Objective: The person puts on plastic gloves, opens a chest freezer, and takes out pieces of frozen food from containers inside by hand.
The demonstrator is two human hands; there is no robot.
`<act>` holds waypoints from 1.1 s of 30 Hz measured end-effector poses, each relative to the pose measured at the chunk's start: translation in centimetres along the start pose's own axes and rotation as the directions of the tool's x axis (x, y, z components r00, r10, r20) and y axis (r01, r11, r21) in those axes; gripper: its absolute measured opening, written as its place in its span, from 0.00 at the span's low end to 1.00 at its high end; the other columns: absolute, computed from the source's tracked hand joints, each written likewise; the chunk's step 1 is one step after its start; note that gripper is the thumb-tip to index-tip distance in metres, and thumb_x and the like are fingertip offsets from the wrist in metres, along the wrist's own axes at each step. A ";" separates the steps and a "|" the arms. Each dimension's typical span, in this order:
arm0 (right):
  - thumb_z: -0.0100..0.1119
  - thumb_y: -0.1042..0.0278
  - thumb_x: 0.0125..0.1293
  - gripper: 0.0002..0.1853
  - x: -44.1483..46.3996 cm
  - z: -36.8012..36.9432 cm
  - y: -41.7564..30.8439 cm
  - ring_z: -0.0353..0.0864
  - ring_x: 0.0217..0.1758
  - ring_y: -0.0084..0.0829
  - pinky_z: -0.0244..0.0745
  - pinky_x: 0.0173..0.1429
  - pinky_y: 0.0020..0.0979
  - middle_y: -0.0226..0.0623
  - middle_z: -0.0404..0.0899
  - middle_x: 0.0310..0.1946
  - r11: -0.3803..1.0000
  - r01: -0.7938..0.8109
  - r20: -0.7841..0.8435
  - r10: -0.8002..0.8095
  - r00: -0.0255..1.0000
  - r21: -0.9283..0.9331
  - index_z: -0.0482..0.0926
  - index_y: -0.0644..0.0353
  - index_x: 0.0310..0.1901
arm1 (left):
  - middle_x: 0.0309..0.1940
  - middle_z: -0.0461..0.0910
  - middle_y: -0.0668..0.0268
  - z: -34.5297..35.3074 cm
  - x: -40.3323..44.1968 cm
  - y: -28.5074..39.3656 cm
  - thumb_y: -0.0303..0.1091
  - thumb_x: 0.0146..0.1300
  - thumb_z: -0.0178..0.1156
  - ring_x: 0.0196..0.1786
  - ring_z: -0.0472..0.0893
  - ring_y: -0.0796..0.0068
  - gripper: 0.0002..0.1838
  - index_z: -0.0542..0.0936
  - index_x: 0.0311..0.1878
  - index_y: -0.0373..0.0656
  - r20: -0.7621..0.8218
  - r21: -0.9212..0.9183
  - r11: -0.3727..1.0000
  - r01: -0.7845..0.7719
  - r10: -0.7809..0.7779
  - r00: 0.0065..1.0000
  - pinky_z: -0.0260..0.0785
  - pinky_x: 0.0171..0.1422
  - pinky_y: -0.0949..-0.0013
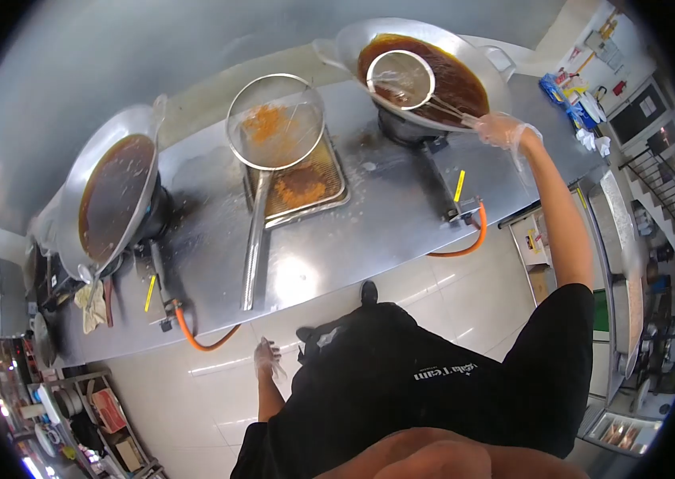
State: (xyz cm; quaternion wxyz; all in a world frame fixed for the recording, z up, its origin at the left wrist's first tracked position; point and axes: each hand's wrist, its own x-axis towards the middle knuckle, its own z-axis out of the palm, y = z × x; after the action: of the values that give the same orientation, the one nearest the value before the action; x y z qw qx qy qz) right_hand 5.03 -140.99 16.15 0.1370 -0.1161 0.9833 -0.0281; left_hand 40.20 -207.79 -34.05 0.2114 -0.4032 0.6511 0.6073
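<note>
My right hand, in a clear plastic glove, is closed round the wire handle of a round mesh strainer. The strainer's bowl is over the dark brown oil in the right wok; whether it touches the oil is hard to tell. My left hand, also in a clear glove, hangs below the counter's front edge with its fingers loosely apart, holding nothing. Between the woks, a large long-handled sieve rests on a metal tray; orange crumbs lie in both.
At the left a second wok of dark oil stands on a burner. Orange gas hoses bend off the front of the steel counter. A cloth hangs at far left, and blue packages are at the right end.
</note>
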 end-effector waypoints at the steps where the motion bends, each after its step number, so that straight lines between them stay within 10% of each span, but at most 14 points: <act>1: 0.46 0.60 0.67 0.16 -0.3 0.4 -0.4 0.74 0.29 0.42 0.69 0.36 0.43 0.45 0.75 0.25 0.998 -0.065 -0.035 0.065 0.997 0.013 0.76 0.65 0.30 | 0.28 0.80 0.58 -0.8 -0.5 0.4 0.62 0.72 0.43 0.23 0.78 0.69 0.31 0.76 0.48 0.38 -0.041 0.004 0.999 -0.045 0.045 0.998 0.72 0.27 0.66; 6: 0.43 0.60 0.72 0.18 -2.0 -0.4 -9.5 0.78 0.49 0.58 0.71 0.54 0.49 0.59 0.80 0.41 0.919 -0.340 -0.259 0.385 0.886 0.202 0.78 0.68 0.41 | 0.26 0.79 0.60 -6.7 -0.1 -0.9 0.58 0.73 0.44 0.23 0.77 0.70 0.28 0.76 0.47 0.38 -0.111 -0.044 0.998 0.037 -0.042 0.993 0.72 0.26 0.66; 10: 0.42 0.59 0.74 0.18 -2.5 3.7 -17.6 0.79 0.48 0.59 0.72 0.54 0.51 0.58 0.80 0.43 0.961 -0.269 -0.463 0.264 0.847 0.055 0.78 0.66 0.43 | 0.26 0.78 0.60 -10.0 0.0 -3.9 0.55 0.73 0.47 0.23 0.77 0.71 0.26 0.77 0.46 0.38 -0.173 -0.116 0.989 0.092 -0.112 0.979 0.72 0.26 0.66; 19: 0.43 0.70 0.70 0.10 -0.3 10.9 -24.9 0.82 0.47 0.54 0.76 0.52 0.50 0.53 0.82 0.41 0.932 -0.265 -0.264 0.198 0.944 -0.247 0.75 0.62 0.43 | 0.27 0.78 0.60 -9.3 -3.0 -6.7 0.54 0.72 0.50 0.23 0.77 0.72 0.24 0.76 0.48 0.39 -0.155 -0.186 0.972 0.143 -0.173 0.973 0.69 0.24 0.70; 26: 0.44 0.64 0.69 0.15 -0.9 -0.1 -16.0 0.81 0.50 0.54 0.74 0.56 0.49 0.55 0.82 0.41 0.975 -0.223 -0.513 0.188 0.838 -0.008 0.79 0.64 0.43 | 0.28 0.79 0.58 -6.4 -0.9 -8.9 0.53 0.71 0.52 0.23 0.78 0.69 0.23 0.75 0.49 0.39 -0.111 -0.235 0.955 0.183 -0.214 0.971 0.70 0.24 0.67; 28: 0.47 0.62 0.68 0.16 0.5 -4.7 -9.9 0.81 0.53 0.53 0.75 0.56 0.49 0.57 0.81 0.45 0.898 -0.432 -0.273 0.438 0.856 0.087 0.80 0.63 0.45 | 0.28 0.79 0.58 -5.5 -0.9 -7.8 0.53 0.71 0.53 0.22 0.78 0.69 0.23 0.75 0.49 0.39 -0.106 -0.213 0.959 0.186 -0.212 0.971 0.70 0.24 0.67; 33: 0.44 0.63 0.69 0.18 6.2 -7.5 8.0 0.81 0.52 0.52 0.75 0.54 0.50 0.58 0.80 0.47 0.800 -0.478 -0.445 0.302 0.843 -0.362 0.81 0.66 0.44 | 0.28 0.80 0.60 -2.0 -1.6 -2.9 0.49 0.71 0.53 0.22 0.78 0.69 0.18 0.76 0.47 0.42 -0.166 -0.202 0.975 0.090 -0.124 0.978 0.69 0.24 0.66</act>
State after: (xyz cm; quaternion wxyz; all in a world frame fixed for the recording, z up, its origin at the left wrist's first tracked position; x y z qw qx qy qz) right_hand -4.65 -134.47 21.02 -0.0767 0.0708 0.9713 0.2136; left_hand 43.82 -209.13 -34.25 0.1448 -0.5090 0.5825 0.6170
